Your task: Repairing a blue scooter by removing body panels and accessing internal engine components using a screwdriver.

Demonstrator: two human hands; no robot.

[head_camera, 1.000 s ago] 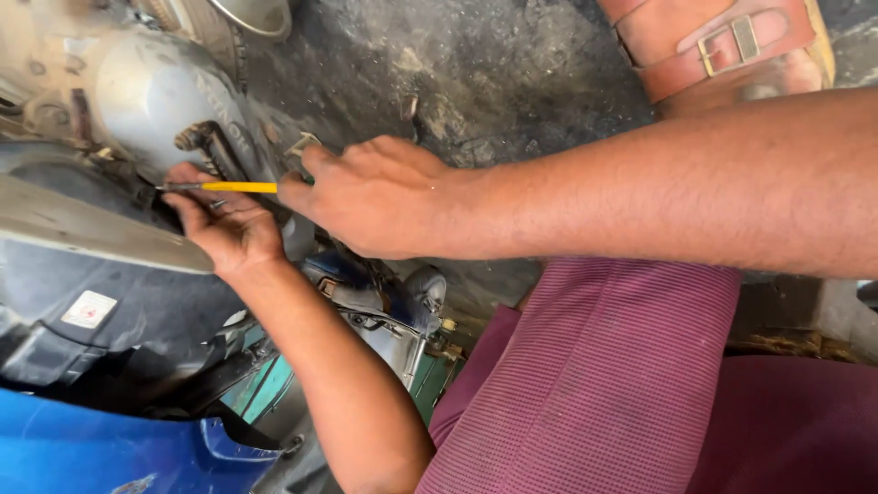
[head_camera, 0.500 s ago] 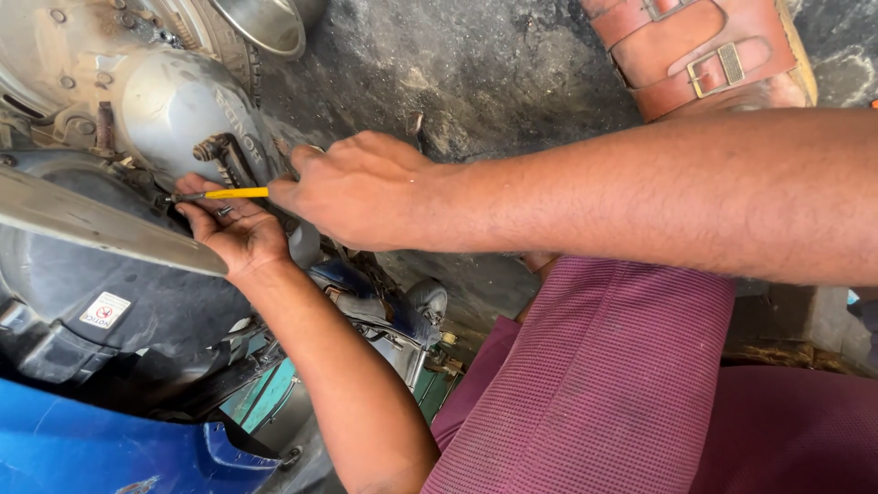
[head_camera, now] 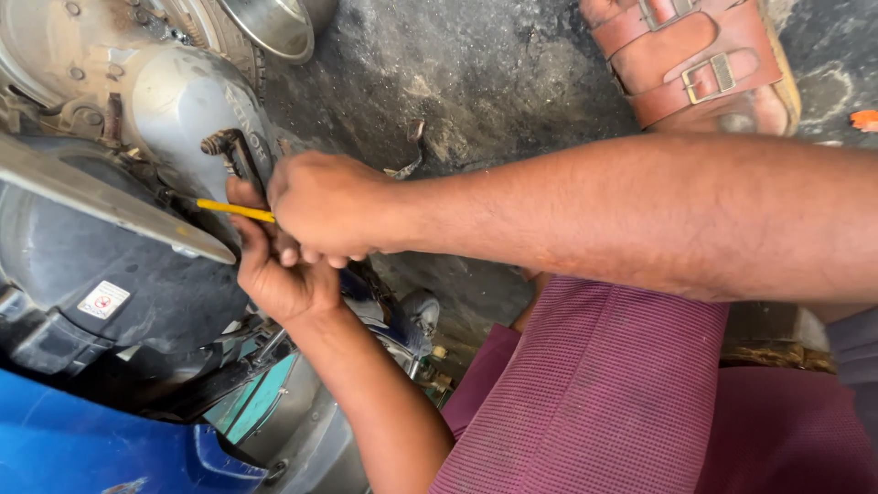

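My right hand [head_camera: 329, 206] is closed in a fist around the handle end of a yellow-shafted screwdriver [head_camera: 233, 210]. The shaft points left, under the grey plastic edge of a scooter body panel [head_camera: 110, 206] and toward the silver engine cover [head_camera: 183, 101]. My left hand [head_camera: 279, 274] comes up from below, just under the right fist, and its fingers curl up around the shaft by the black kick lever [head_camera: 233, 151]. The tool's tip is hidden behind the panel.
A steel bowl [head_camera: 274, 23] sits on the dark oily ground at the top. A brown strapped sandal [head_camera: 695, 64] is at the top right. Blue bodywork [head_camera: 82, 448] and teal parts [head_camera: 256, 398] lie below the hands; maroon trousers [head_camera: 622, 393] fill the lower right.
The view has shifted slightly, showing more of the engine cover and bowl. Both hands stay on the screwdriver in the same spot by the kick lever.
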